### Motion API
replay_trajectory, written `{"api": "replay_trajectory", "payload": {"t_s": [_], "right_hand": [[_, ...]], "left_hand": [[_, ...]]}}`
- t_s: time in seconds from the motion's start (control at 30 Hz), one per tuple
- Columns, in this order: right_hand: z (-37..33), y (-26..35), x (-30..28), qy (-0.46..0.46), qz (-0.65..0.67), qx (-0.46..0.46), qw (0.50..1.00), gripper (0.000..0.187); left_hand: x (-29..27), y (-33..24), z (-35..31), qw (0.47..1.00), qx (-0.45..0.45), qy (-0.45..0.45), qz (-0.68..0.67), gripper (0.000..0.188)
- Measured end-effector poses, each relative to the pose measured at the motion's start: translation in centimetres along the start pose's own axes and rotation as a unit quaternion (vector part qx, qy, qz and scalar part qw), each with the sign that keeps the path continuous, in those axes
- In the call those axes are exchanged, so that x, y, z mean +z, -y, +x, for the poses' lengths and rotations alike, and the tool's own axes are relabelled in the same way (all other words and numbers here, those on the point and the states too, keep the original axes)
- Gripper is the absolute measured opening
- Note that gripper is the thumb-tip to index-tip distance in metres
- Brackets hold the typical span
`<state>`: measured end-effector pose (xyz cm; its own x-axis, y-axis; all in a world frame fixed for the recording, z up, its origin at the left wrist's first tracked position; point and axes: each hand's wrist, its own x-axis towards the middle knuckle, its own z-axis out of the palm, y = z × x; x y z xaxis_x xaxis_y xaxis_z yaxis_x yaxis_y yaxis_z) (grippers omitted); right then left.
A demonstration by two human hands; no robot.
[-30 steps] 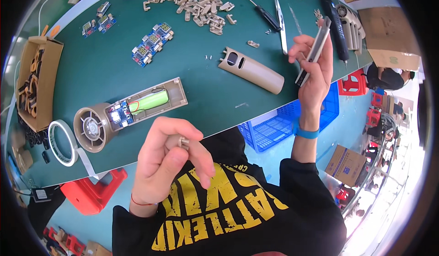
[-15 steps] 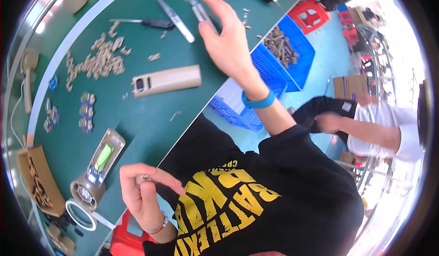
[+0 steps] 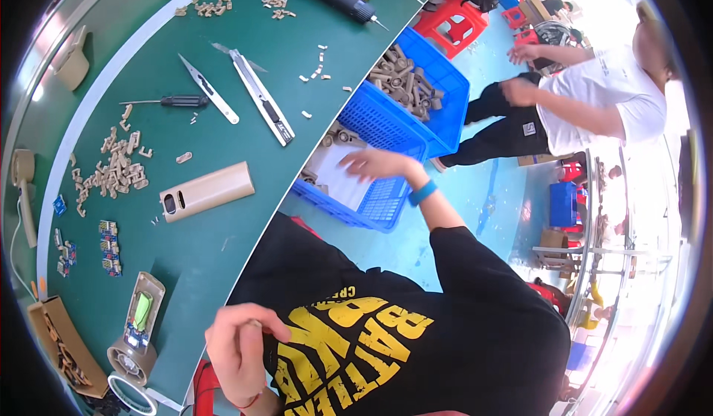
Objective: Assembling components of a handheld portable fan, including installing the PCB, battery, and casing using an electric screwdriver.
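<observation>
At the near edge of the green table (image 3: 200, 267), a blue basket (image 3: 386, 202) holds beige parts (image 3: 345, 135). I judge reaching: my right hand (image 3: 382, 165), spread above, needs lowering; my left hand (image 3: 236, 353) curls, its content I cannot tell.

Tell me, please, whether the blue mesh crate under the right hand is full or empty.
Partly filled: the blue mesh crate holds beige parts, yet its white sheet shows bare patches; the right hand hides a little.

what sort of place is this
Probably an assembly workshop or factory floor: the green bench carries a heap of small beige parts and a row of circuit boards, with blue crates of beige pieces beside it.
</observation>
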<state>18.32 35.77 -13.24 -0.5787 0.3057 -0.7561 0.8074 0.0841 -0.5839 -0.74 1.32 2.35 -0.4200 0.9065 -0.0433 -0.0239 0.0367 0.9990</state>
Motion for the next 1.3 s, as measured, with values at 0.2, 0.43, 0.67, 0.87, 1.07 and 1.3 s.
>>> {"api": "replay_trajectory", "payload": {"t_s": [0.2, 0.43, 0.67, 0.87, 1.07, 1.3], "right_hand": [[-11.8, 16.7, 7.7, 0.205, 0.053, -0.352, 0.912, 0.030], [-11.3, 19.6, 12.4, -0.029, -0.045, -0.521, 0.852, 0.022], [-10.6, 21.7, 11.3, -0.006, -0.113, -0.544, 0.832, 0.023], [-8.1, 21.4, 10.4, -0.213, -0.258, -0.498, 0.800, 0.024], [-8.5, 23.7, 8.7, -0.296, -0.336, -0.496, 0.744, 0.032], [-9.5, 24.8, 7.1, -0.207, -0.309, -0.501, 0.781, 0.049]], "left_hand": [[1.2, -0.2, 1.0, 0.994, -0.023, -0.068, 0.088, 0.031], [-1.6, -0.5, 0.0, 0.950, 0.072, -0.049, 0.300, 0.055], [-2.3, -2.4, -0.6, 0.949, 0.054, -0.038, 0.309, 0.066], [-6.6, -4.1, -3.7, 0.783, 0.137, -0.304, 0.525, 0.054], [-9.1, -2.2, -4.6, 0.797, -0.020, -0.347, 0.495, 0.062], [-8.1, -1.1, -2.9, 0.866, 0.048, -0.286, 0.407, 0.057]]}}
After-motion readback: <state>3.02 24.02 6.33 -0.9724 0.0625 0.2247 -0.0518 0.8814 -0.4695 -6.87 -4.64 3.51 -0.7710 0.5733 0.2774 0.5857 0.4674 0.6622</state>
